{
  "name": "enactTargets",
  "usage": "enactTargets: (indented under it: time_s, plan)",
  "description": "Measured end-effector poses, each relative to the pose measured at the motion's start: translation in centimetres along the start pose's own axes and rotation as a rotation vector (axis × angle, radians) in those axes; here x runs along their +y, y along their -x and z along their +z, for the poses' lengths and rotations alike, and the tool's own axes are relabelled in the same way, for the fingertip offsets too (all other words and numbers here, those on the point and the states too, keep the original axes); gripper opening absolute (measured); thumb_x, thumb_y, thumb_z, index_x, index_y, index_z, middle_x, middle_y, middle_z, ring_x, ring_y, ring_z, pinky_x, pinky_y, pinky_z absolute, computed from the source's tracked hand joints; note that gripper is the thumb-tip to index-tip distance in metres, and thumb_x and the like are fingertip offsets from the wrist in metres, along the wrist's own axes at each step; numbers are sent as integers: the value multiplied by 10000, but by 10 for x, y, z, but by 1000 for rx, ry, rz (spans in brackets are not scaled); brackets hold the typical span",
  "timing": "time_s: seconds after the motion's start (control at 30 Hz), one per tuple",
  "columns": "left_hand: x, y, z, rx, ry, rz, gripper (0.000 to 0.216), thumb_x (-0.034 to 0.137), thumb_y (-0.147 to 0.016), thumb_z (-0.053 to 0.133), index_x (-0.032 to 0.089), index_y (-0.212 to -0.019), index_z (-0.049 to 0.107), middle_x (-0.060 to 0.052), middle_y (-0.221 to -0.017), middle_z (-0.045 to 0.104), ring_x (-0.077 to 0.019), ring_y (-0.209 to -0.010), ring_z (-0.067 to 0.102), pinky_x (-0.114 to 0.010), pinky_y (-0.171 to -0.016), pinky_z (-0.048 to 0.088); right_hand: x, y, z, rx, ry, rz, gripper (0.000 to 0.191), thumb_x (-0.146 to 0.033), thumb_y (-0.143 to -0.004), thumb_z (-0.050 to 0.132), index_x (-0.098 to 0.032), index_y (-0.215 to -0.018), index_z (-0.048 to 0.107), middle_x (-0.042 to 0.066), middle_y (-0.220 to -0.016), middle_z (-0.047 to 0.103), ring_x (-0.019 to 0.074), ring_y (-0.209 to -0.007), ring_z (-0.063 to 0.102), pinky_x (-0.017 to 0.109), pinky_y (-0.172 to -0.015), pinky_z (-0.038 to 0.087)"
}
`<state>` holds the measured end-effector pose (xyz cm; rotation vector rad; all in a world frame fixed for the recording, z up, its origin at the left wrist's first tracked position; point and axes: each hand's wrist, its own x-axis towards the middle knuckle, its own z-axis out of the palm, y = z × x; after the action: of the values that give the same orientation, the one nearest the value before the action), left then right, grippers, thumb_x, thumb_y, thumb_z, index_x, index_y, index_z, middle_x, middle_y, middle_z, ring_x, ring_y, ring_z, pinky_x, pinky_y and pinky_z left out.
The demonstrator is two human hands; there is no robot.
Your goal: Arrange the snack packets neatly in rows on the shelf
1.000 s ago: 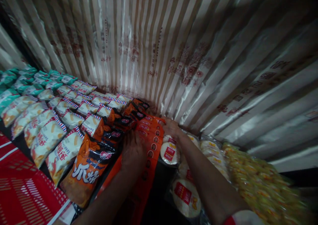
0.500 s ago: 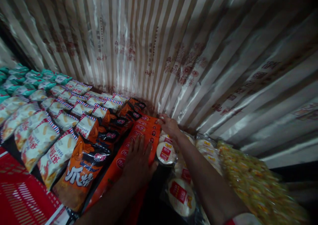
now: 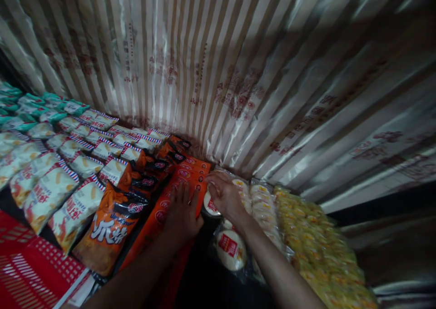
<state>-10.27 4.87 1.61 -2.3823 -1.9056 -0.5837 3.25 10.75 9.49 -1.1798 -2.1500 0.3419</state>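
A row of overlapping flat orange packets (image 3: 165, 193) runs away from me toward the wrapped wall. My left hand (image 3: 182, 216) lies on them with its fingers stretched out. My right hand (image 3: 227, 196) is at their right edge, fingers bent and drawn together; what is inside its grip, if anything, is hidden. Just under it a clear packet with a round white piece and a red label (image 3: 211, 204) is partly covered. A similar round white packet (image 3: 230, 250) lies nearer to me.
Orange and black snack bags (image 3: 109, 229) and white snack bags (image 3: 80, 211) stand in rows to the left, with green bags (image 3: 51, 101) beyond. A red basket (image 3: 37, 259) is at lower left. Yellow-wrapped packs (image 3: 309, 241) lie right. Striped sheeting (image 3: 190, 72) rises behind.
My right hand has come down and nearer from the far end of the orange packets, now over the round white packet. My left hand stays on the orange packets. The view has shifted slightly.
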Motion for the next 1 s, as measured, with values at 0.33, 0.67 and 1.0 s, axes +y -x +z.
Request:
enactTargets:
  time_s: [0.33, 0.67, 1.0]
  plan:
    - [-3, -2, -20, -94, -15, 15, 557, 396, -881, 446, 166, -1385, 388, -188, -1434, 369, -330, -1350, 290, -519, -1084, 238, -84, 102, 70, 338, -509, 710, 573, -525, -868, 318, -177, -1304, 449, 100, -1415, 426, 218, -1316, 371, 409, -1099, 290]
    - [-2, -11, -34, -76, 88, -82, 446, 301, -951, 263, 132, -1264, 531, -142, -1350, 499, -277, -1307, 376, -483, -1068, 285, -86, 112, 89, 323, -496, 840, 677, -553, -846, 233, -135, -1353, 395, 100, -1443, 383, 206, -1344, 333, 381, -1114, 264]
    - [-5, 5, -48, 45, 85, 12, 348, 231, -916, 361, 167, -1146, 614, -118, -1325, 530, -248, -1291, 406, -433, -1046, 335, -80, 99, 91, 349, -438, 784, 632, -510, -866, 219, -111, -1298, 451, 144, -1358, 486, 225, -1262, 447, 377, -1062, 330]
